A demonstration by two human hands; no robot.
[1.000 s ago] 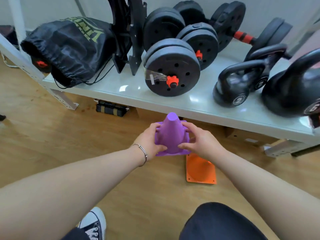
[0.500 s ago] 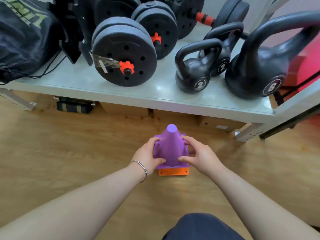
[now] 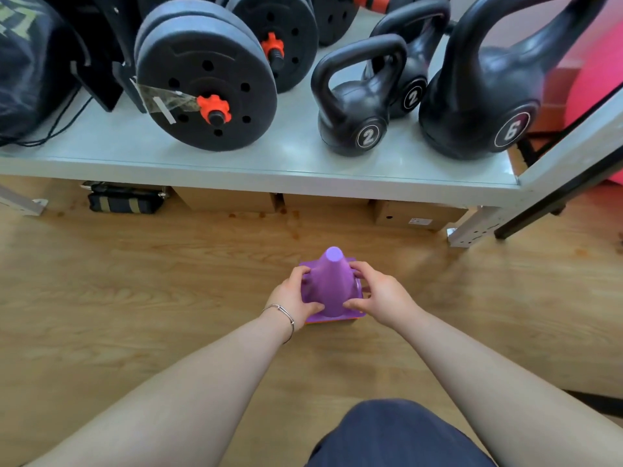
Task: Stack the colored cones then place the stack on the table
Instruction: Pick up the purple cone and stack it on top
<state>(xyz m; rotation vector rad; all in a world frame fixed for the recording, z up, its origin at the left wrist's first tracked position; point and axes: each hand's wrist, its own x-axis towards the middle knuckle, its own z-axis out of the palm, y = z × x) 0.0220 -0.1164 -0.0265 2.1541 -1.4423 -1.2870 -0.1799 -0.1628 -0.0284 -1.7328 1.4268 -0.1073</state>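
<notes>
The purple cone (image 3: 332, 284) is gripped on both sides, left hand (image 3: 294, 297) and right hand (image 3: 380, 295) curled round its flanks, pressing it squarely over an orange cone (image 3: 332, 320) on the floor (image 3: 135, 298), short of the table's (image 3: 269, 170) front edge.

Pale wood floor (image 3: 135, 298) runs under a low grey table (image 3: 269, 170) loaded with black kettlebells (image 3: 357, 106) and weight plates (image 3: 205, 82); cardboard boxes (image 3: 418, 215) sit beneath.

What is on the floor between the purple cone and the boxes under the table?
Nothing: the head view shows only bare wooden floor between the purple cone and the cardboard boxes.
</notes>
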